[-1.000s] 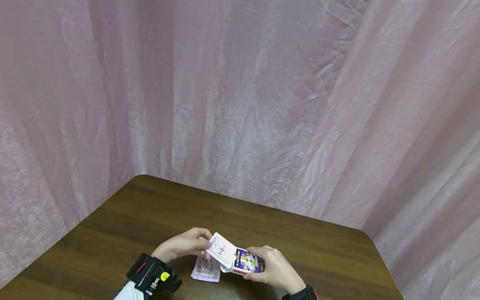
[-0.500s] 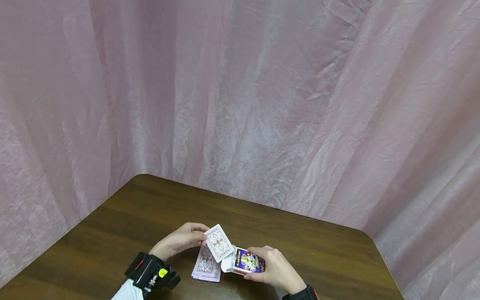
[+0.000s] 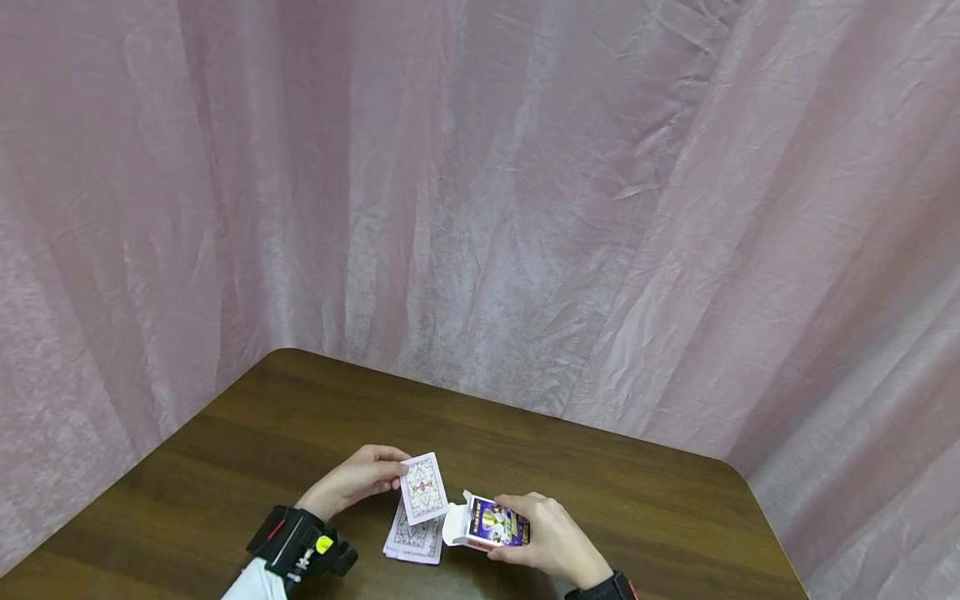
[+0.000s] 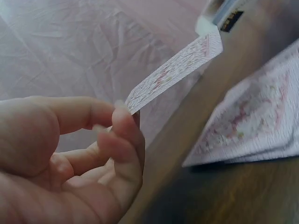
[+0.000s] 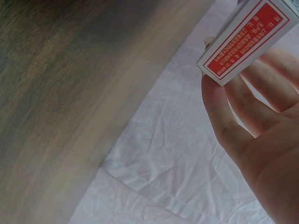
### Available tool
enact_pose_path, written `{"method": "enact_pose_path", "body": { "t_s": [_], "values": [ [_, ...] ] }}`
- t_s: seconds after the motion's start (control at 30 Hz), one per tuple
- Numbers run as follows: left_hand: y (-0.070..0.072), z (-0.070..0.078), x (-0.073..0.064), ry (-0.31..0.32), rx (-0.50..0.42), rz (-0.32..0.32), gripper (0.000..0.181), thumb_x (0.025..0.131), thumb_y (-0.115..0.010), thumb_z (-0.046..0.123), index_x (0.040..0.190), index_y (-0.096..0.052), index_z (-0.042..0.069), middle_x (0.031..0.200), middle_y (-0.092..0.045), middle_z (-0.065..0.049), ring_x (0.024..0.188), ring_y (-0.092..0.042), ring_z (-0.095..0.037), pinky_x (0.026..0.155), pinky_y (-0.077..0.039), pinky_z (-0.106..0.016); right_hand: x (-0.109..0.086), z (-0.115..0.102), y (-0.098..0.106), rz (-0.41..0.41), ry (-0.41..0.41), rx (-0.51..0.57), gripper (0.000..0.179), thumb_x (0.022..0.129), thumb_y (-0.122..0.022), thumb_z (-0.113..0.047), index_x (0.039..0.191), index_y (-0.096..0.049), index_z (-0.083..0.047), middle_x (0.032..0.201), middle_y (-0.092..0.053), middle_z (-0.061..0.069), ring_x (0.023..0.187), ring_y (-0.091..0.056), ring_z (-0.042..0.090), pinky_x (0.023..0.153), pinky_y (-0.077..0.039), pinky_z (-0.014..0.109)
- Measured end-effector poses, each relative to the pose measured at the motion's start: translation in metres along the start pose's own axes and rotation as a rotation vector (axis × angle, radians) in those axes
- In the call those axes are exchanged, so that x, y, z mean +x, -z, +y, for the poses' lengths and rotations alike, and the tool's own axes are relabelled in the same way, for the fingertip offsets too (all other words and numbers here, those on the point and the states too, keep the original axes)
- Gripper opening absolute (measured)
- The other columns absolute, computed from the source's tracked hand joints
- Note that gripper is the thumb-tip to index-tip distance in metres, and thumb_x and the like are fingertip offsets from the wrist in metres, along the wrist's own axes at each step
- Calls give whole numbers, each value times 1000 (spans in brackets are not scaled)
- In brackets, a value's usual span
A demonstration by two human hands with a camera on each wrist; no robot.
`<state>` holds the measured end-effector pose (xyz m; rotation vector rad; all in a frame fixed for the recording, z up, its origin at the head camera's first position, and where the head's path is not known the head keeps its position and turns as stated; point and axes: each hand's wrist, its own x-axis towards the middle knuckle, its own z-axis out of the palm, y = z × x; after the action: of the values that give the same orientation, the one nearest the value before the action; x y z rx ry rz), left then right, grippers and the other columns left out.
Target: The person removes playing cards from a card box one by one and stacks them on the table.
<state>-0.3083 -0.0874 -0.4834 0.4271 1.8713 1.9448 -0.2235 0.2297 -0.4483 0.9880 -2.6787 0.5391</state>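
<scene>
My left hand (image 3: 358, 478) pinches a playing card (image 3: 423, 487) by its corner, patterned back up, between thumb and fingertips. The card is tilted over a loose pile of playing cards (image 3: 415, 542) on the table, also patterned side up; in the left wrist view the held card (image 4: 175, 72) stands apart from the pile (image 4: 252, 116). To the right, my right hand (image 3: 553, 537) grips a purple card box (image 3: 497, 523) by its far end. Its white flap (image 3: 454, 525) is open toward the pile. A red printed side (image 5: 250, 39) of the box shows in the right wrist view.
The brown wooden table (image 3: 315, 408) has rounded far corners. Behind it hangs a pink curtain (image 3: 480, 208). A black wrist strap with a small device (image 3: 300, 546) sits on the left wrist, another strap (image 3: 603, 587) on the right.
The left hand has drawn the card out of the box's mouth and moved it left over the pile, turning it more upright. The right hand and box have stayed in place.
</scene>
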Motion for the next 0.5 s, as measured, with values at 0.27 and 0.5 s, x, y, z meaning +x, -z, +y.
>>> {"method": "enact_pose_path", "body": {
  "t_s": [0.27, 0.5],
  "values": [
    [0, -11, 2, 59, 191, 115, 30, 88, -64, 10, 109, -61, -11, 66, -51, 5, 58, -46, -5, 51, -37, -15, -1, 1, 0, -16, -9, 2, 55, 73, -80, -45, 114, -67, -10, 100, -71, -1, 85, -59, 5, 72, -48, 20],
    [-9, -11, 0, 80, 373, 215, 20, 81, -74, 13, 92, -68, -1, 58, -50, 4, 51, -46, -8, 47, -33, -20, 0, 1, -1, -30, -25, 7, 56, 73, -80, -45, 115, -67, -10, 100, -71, 0, 86, -58, 5, 72, -48, 21]
  ]
}}
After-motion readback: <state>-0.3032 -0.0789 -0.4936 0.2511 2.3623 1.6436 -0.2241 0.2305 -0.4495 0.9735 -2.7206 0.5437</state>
